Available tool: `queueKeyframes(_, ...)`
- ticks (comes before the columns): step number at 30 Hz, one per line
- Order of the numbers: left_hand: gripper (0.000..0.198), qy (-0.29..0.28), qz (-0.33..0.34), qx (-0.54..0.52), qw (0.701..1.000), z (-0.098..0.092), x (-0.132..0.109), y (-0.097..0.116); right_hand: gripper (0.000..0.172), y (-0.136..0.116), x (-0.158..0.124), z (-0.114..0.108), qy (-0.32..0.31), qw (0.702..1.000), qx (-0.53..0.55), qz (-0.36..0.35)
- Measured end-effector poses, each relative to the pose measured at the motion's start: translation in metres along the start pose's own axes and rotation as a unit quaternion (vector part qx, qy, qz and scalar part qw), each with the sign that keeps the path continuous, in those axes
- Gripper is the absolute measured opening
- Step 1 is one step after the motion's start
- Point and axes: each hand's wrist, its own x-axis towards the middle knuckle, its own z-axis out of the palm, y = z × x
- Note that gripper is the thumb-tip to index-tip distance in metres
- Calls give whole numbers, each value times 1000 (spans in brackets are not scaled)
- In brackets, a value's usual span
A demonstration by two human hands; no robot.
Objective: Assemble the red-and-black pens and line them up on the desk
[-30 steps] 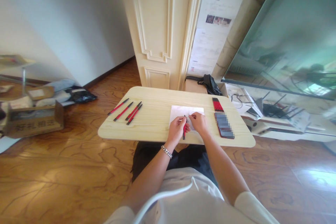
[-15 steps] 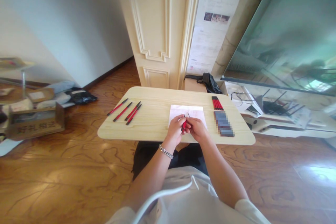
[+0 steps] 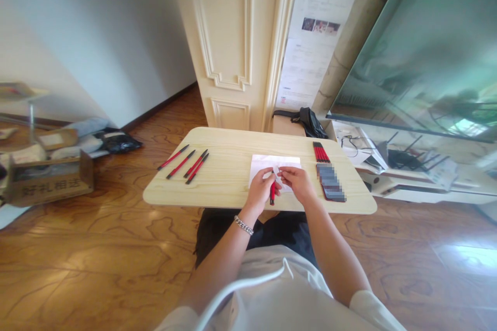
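Note:
My left hand is closed around a red pen, whose black end points toward me over the table's near edge. Beside it, my right hand has its fingertips pinched close to the pen's far end. Whatever lies in that pinch is too small to make out. Beneath both hands is a white sheet of paper on the light wooden table. Several red-and-black pens lie slanted and spaced apart at the left. More such pens form a tight row at the right.
A phone-like slab with a pixelated face lies below the pen row. Behind the table stand a cream door panel and a black bag. A cardboard box and parcels sit on the floor at left.
My right hand has moved slightly right, away from my left. The red pen, mostly covered by fingers before, now shows more of its length, pointing down toward me.

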Motion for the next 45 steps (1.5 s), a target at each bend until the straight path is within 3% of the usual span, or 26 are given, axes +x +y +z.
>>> queueKeyframes(3, 51, 24, 42, 21, 999, -4, 2, -8, 27, 2, 13, -14, 59, 980, -188, -33)
queueKeyframes(8, 45, 35, 96, 17, 995, -5, -1, -12, 18, 7, 18, -20, 101, 889, -441, -69)
queueKeyframes(11, 43, 35, 97, 17, 995, -5, -2, -11, 23, 12, 14, -14, 103, 847, -512, -96)
queueKeyframes(15, 42, 29, 100, 18, 994, -4, -2, -12, 27, 18, 11, -8, 114, 817, -553, -120)
queueKeyframes(20, 41, 37, 114, 20, 993, -3, -3, -13, 30, 11, 7, -7, 114, 824, -542, -123)
queueKeyframes(24, 42, 56, 129, 33, 990, -1, -4, -10, 32, -3, -7, -5, 136, 871, -454, -128)
queueKeyframes(28, 39, 90, 155, 55, 982, 3, -5, -5, 28, -6, -32, 6, 36, 936, -329, -120)
queueKeyframes(30, 37, 91, 165, 52, 981, 6, -5, -4, 25, -4, -44, 13, 2, 952, -286, -111)
queueKeyframes(34, 37, 82, 161, 43, 983, 10, -5, -4, 26, -1, -52, 18, 3, 965, -244, -100)
queueKeyframes(39, 39, 83, 170, 58, 980, 3, -3, -4, 29, -8, -35, -7, 77, 944, -307, -94)
queueKeyframes(42, 31, 118, 176, 90, 973, -9, -1, -5, 26, -11, -22, -27, 144, 897, -411, -77)
queueKeyframes(45, 27, 140, 182, 121, 966, -20, 0, -5, 24, -7, -14, -36, 154, 856, -492, -49)
